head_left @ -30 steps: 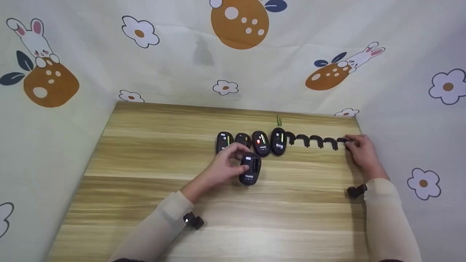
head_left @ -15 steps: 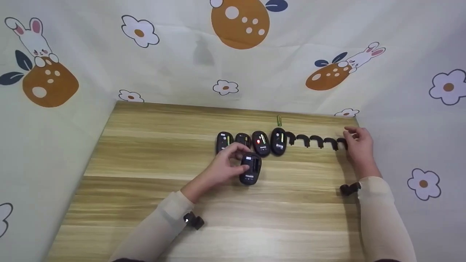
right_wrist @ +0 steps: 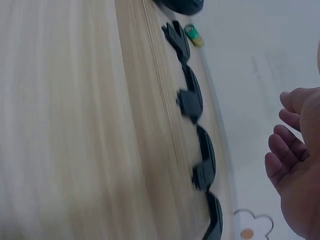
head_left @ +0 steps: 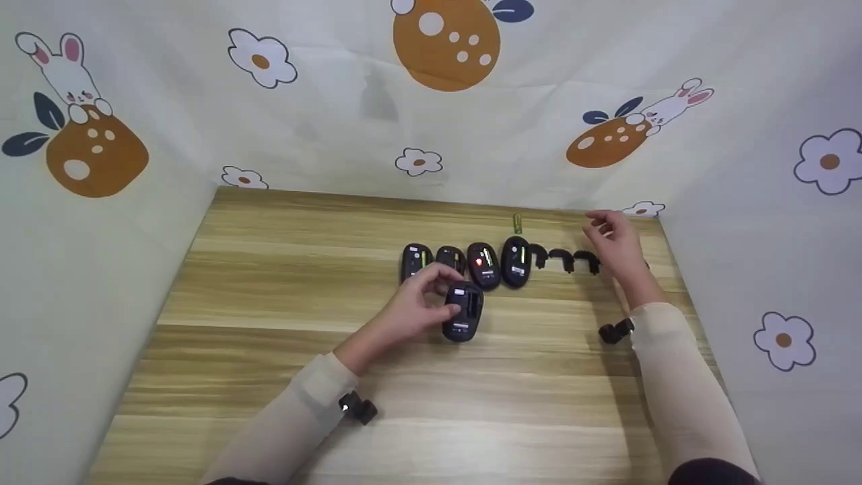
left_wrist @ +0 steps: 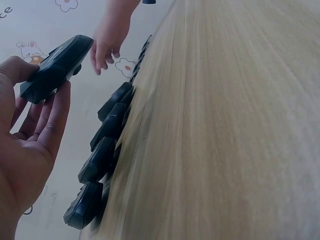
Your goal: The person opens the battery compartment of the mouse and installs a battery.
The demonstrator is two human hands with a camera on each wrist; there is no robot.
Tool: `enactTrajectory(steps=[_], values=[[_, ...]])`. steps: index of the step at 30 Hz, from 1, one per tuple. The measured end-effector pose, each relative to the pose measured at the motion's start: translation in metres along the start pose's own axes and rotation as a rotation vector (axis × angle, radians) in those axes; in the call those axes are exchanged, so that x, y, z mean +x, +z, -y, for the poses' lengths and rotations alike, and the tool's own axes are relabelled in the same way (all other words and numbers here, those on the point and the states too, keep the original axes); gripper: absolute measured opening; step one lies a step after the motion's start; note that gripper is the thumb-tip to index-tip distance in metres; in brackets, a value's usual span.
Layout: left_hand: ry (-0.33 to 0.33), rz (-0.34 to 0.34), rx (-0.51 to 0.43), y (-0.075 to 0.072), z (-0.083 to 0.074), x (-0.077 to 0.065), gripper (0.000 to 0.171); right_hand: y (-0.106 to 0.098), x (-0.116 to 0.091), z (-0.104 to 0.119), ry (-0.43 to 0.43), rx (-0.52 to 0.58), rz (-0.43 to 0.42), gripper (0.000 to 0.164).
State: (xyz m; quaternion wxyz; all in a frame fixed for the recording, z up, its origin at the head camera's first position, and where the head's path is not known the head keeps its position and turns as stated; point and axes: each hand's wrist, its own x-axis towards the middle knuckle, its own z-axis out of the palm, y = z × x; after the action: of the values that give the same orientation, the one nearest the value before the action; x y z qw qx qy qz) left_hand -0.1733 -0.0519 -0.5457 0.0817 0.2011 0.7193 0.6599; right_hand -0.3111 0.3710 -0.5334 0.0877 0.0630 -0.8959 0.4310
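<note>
My left hand (head_left: 404, 306) grips a black computer mouse (head_left: 463, 327) with its underside turned up and its long battery slot uncovered and dark inside. The left wrist view has this mouse (left_wrist: 57, 67) between thumb and fingers, raised off the table. Above the right part of the table is my right hand (head_left: 618, 248), fingers loosely bent and holding nothing. Nearest to it lie curved black battery covers (head_left: 562, 260) in a row; the hand and forearm hide the rightmost ones. A green battery (head_left: 517, 223) lies behind the row, left of the right hand.
Several upturned black mice, among them one with a red light (head_left: 485, 266), stand side by side behind the left hand. Batteries show in their slots. A patterned cloth wall (head_left: 323, 128) closes off the wooden table (head_left: 283, 269) at the back and both sides.
My right hand has left the rightmost battery cover, risen and moved left over the row toward the battery. The left hand and its mouse have stayed in place.
</note>
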Motion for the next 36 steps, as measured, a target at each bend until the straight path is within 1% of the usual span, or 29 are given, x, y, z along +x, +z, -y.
enactTrajectory(steps=[7,13,22,28,32,36], values=[[-0.001,-0.005,-0.006,0.0,-0.001,0.0,0.046,0.028,0.017,0.017,-0.034,-0.024,0.13,0.034],[-0.015,-0.01,-0.002,-0.001,-0.001,0.0,0.045,0.049,0.029,0.027,-0.049,-0.002,0.18,0.036],[-0.021,-0.01,-0.02,-0.001,-0.001,0.0,0.047,0.076,0.043,0.035,-0.034,-0.037,0.272,0.041],[-0.009,-0.003,-0.016,-0.001,-0.001,-0.001,0.045,0.088,0.05,0.035,-0.004,-0.083,0.316,0.043],[-0.015,-0.003,-0.011,-0.002,-0.001,-0.001,0.046,0.092,0.053,0.033,0.036,-0.09,0.344,0.046],[-0.024,-0.01,-0.003,-0.003,-0.001,-0.001,0.046,0.096,0.055,0.03,0.042,-0.111,0.363,0.048]])
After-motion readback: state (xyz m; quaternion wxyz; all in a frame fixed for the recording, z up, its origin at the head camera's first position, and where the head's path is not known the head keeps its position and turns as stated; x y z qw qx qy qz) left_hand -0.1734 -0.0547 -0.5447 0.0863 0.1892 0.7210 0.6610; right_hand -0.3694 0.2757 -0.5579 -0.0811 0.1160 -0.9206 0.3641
